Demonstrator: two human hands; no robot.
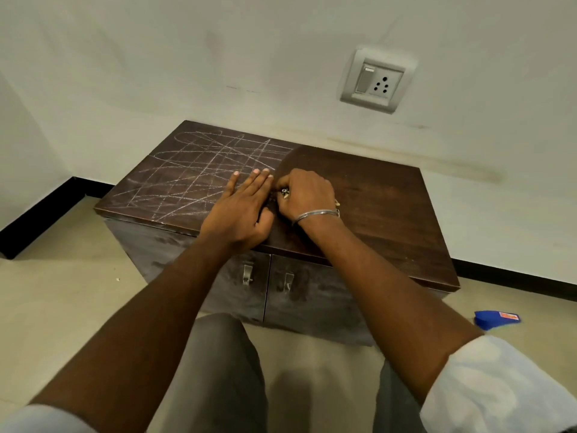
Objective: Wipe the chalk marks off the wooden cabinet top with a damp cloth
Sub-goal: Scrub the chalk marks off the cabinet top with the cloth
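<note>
Listing, head view, wipe approx half done (judged):

- cabinet top [374,198]: dark wood, long axis approx 9-to-3 o'clock; half toward 3 o'clock free of chalk, half toward 9 o'clock not
- chalk marks [193,170]: white criss-cross scribble from front edge to back edge of that half; border w/ clean wood approx 12-to-6, right at the hands
- R hand [307,192]: knuckles up, fingers curled tight over a wad [284,192]; only a small pale bit on show at 9 o'clock side of fist, plus a scrap by the wrist; prob. the damp cloth, cannot tell for sure
- L hand [240,207]: flat, palm down, fingers straight, holding nothing; pressed on chalked wood, touching R hand
- key relation: uncleaned chalk at 9–10 o'clock from the fist, starting just beside it; L hand nearer the marks, lying on them and across the stroke path; judged: next strokes toward 9 o'clock, L hand to shift off first
- risk (judged): chalk smear under L palm
- containers: two cabinet doors [312,295] under the top, both closed, metal handles [247,274]; contents unseen
- misc: bangle [317,214] on R wrist; wall socket [377,81] at 1 o'clock; blue packet [496,320] on floor at 4 o'clock
</note>
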